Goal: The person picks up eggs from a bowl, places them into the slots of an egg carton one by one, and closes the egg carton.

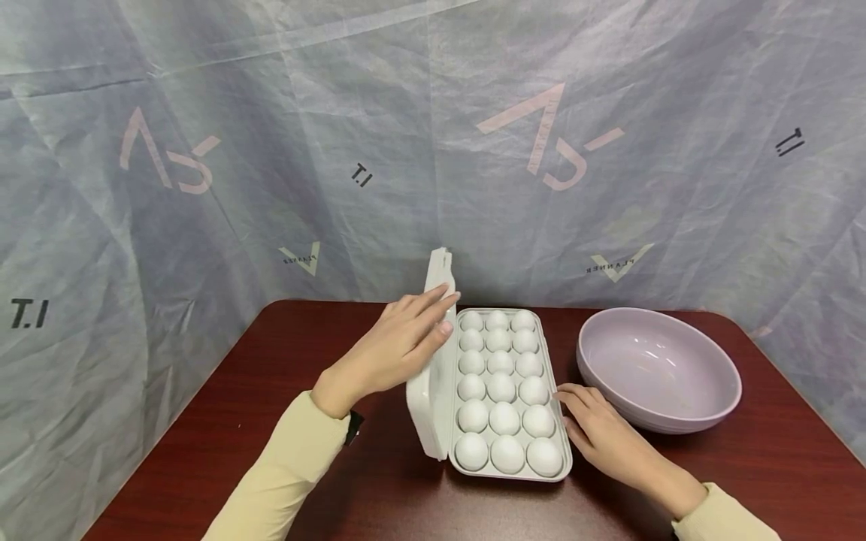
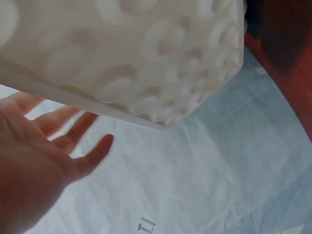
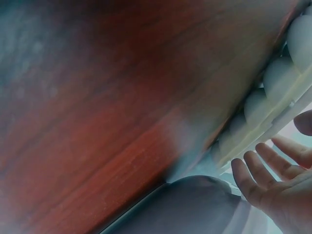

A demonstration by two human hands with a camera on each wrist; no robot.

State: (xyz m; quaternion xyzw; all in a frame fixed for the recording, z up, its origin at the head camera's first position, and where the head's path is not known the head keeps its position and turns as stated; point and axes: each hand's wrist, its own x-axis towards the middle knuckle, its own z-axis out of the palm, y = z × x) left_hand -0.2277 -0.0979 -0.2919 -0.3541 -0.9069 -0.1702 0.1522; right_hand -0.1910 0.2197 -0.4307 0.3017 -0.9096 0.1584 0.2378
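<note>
A white egg carton (image 1: 501, 476) stands on the table with its hinged lid (image 1: 422, 398) raised upright on the left. Rows of white eggs (image 1: 501, 388) fill its cups. My left hand (image 1: 402, 334) lies across the top edge of the lid, fingers extended. In the left wrist view its fingers (image 2: 83, 161) are spread beside the white, dimpled carton surface (image 2: 117, 53). At the carton's right side, my right hand (image 1: 605, 428) rests its fingertips on or close against the rim. The right wrist view shows those fingers (image 3: 253, 168) loosely bent, with nothing held.
A large lilac bowl (image 1: 659, 368) sits on the table right of the carton, just beyond my right hand. The dark red-brown table (image 1: 325, 338) has rounded back corners. Behind it hangs a grey printed cloth (image 1: 433, 150).
</note>
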